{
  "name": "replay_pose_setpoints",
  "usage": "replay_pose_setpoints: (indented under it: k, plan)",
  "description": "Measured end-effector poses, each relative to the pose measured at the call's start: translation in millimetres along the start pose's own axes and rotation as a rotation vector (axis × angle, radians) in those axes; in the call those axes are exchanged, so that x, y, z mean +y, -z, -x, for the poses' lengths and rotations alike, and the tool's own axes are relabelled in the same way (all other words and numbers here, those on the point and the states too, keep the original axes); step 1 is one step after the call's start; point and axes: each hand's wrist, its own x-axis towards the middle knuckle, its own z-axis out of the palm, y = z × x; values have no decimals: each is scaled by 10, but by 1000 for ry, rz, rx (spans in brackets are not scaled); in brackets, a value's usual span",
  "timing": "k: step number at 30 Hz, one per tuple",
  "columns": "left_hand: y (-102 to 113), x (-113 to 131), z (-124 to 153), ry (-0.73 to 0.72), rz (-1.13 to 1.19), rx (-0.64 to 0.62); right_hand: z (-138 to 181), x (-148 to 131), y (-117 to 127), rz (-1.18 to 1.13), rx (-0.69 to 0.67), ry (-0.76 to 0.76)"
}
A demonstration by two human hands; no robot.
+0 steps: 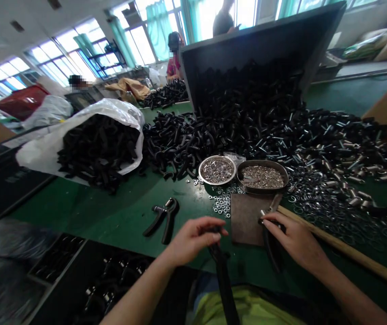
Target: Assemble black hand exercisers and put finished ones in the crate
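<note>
Left hand (193, 237) was closed round the top end of a long, curved black bar-shaped part (222, 271), fingers wrapped over it near the table's front edge, the rest of the part running down toward the person's lap. Right hand (296, 241) was closed on a pair of dark-handled pliers (270, 225), the metal nose lying on a brown square pad (245, 216) just ahead. The black part looked stiff and fairly dense, probably rubber-coated or plastic over metal, unlikely to flex; the matte skin should give decent friction, and the end grip seemed the natural hold since it left the length free. The pliers were rigid, best held by both handles well back from the pivot. A second black hand tool with spread handles (164, 219) lay on the table to the left of the hands, untouched. Two round metal dishes of small silver washers (217, 170) (262, 177) stood side by side beyond the pad, loose washers scattered about them; these would be light and slippery. A long wooden stick (342, 250) lay at an angle to the right. The green table top (105, 212) was crowded: a great heap of curved black parts (247, 122) spilling from a tipped dark bin (261, 45), a white sack (88, 135) of similar parts. Big windows, other people working beyond.
</note>
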Motion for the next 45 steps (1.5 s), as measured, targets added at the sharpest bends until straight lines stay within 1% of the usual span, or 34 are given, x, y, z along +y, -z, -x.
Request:
replay_pose_setpoints:
  k: [1, 2, 3, 4, 5, 7, 8, 9, 11, 13, 15, 18, 21, 23, 25, 27, 28, 30, 31, 32, 33, 35, 36, 37, 38, 39, 41, 42, 43, 44, 45]
  plan:
    - [-222, -159, 54, 75, 122, -79, 27, -21, 25, -62, -2, -21]
    - [-430, -317, 103, 146, 237, -112, 56, -37, 48, -112, 3, -39]
    - [-618, -461, 147, 199, 348, -119, 86, -48, 67, -153, 11, -54]
    - [-780, -578, 182, 242, 496, -96, 119, -55, 82, -187, 22, -72]
    - [-912, -659, 205, 307, 630, -104, 152, -61, 92, -219, 32, -94]
    - [-1076, -687, 197, 392, 795, -109, 219, -80, 98, -299, 51, -148]
    - [-1110, -639, 163, 394, 831, -89, 251, -99, 95, -346, 63, -177]
    - [-1118, -560, 112, 367, 840, -50, 280, -127, 92, -391, 77, -204]
    - [-1088, -356, -21, 257, 814, 52, 328, -210, 90, -452, 116, -231]
    - [-1051, -167, -150, 169, 747, 92, 357, -313, 98, -455, 171, -204]
    - [-1050, -37, -234, 139, 677, 99, 370, -408, 112, -424, 213, -138]
    - [-1105, 56, -268, 153, 553, 129, 373, -488, 115, -358, 246, -42]
    - [-1142, 83, -252, 76, 365, 196, 368, -493, 91, -294, 230, 30]
    - [-1129, 83, -244, 21, 269, 217, 356, -474, 86, -269, 204, 64]
    - [-1090, 73, -244, 58, 252, 199, 331, -444, 105, -257, 159, 115]
    - [-1041, 59, -254, 154, 316, 162, 302, -401, 137, -233, 114, 225]
    - [-1015, 50, -262, 198, 368, 142, 289, -374, 149, -207, 118, 289]
    - [-961, 28, -281, 244, 447, 111, 275, -315, 142, -158, 183, 383]
    - [-932, 16, -291, 242, 448, 116, 274, -288, 121, -151, 217, 379]
    - [-901, 5, -299, 219, 411, 144, 276, -265, 90, -169, 231, 331]
    - [-867, -5, -305, 172, 340, 194, 281, -249, 53, -213, 214, 248]
    - [-799, -14, -306, 38, 171, 310, 289, -241, -15, -318, 110, 63]
    - [-768, -13, -301, -15, 119, 345, 290, -248, -38, -339, 50, 8]
    - [-742, -9, -292, -33, 107, 350, 288, -260, -52, -325, 10, 6]
    - [-722, -2, -280, -6, 129, 322, 283, -274, -58, -280, 5, 58]
    - [-709, 5, -268, 59, 172, 273, 275, -290, -61, -221, 31, 144]
    - [-703, 11, -246, 180, 243, 184, 257, -319, -70, -141, 131, 318]
    - [-708, 6, -239, 191, 247, 170, 246, -332, -85, -147, 172, 359]
    - [-716, -4, -234, 157, 224, 180, 234, -345, -107, -182, 192, 350]
    - [-725, -21, -232, 88, 180, 207, 221, -357, -138, -234, 192, 293]
    - [-734, -43, -232, 8, 117, 250, 205, -369, -174, -299, 182, 200]
